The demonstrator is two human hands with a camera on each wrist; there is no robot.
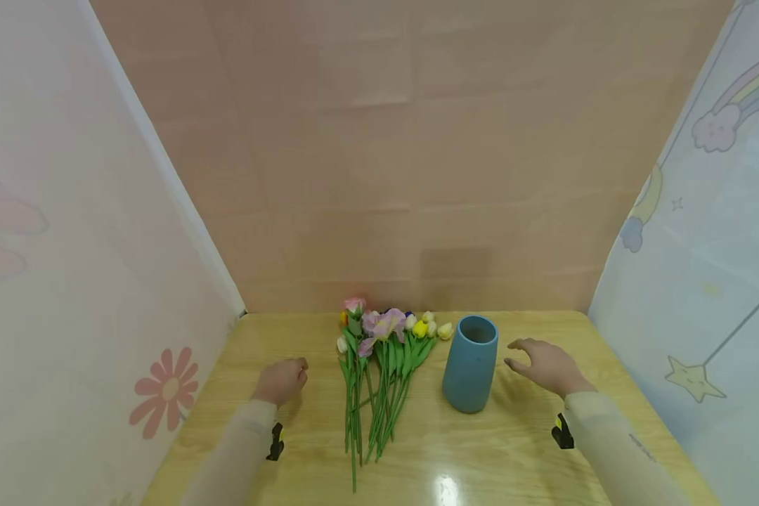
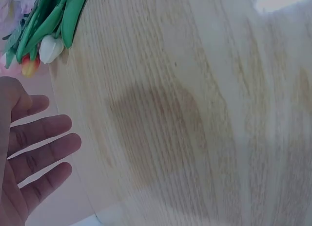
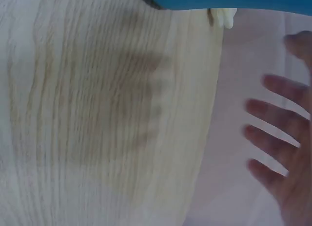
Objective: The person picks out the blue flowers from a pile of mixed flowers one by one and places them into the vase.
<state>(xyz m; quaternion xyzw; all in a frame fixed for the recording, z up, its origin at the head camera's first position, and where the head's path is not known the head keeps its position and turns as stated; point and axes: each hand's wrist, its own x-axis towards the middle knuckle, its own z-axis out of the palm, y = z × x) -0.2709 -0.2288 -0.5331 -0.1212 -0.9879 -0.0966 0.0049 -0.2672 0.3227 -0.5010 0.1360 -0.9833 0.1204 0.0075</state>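
A blue vase (image 1: 470,372) stands upright right of the table's middle, its mouth open toward me. Just to its right hovers my right hand (image 1: 547,367), fingers spread and apart from the vase; the right wrist view shows these fingers (image 3: 280,123) holding nothing. Artificial flowers lie in a loose bunch left of the vase, green stems (image 1: 382,414) toward me. Among the blooms are a lilac flower (image 1: 386,325), a pink rose (image 1: 355,305), yellow tulips (image 1: 420,329) and white tulips (image 2: 50,48). Left of the stems, my left hand (image 1: 282,381) is raised above the table with relaxed, empty fingers.
The wooden table (image 1: 417,471) ends at a brown back wall (image 1: 367,176). A pale panel with a printed flower (image 1: 167,390) rises on the left, another with a printed star (image 1: 694,379) on the right. Dark wrist mounts (image 1: 563,432) sit at both sleeves.
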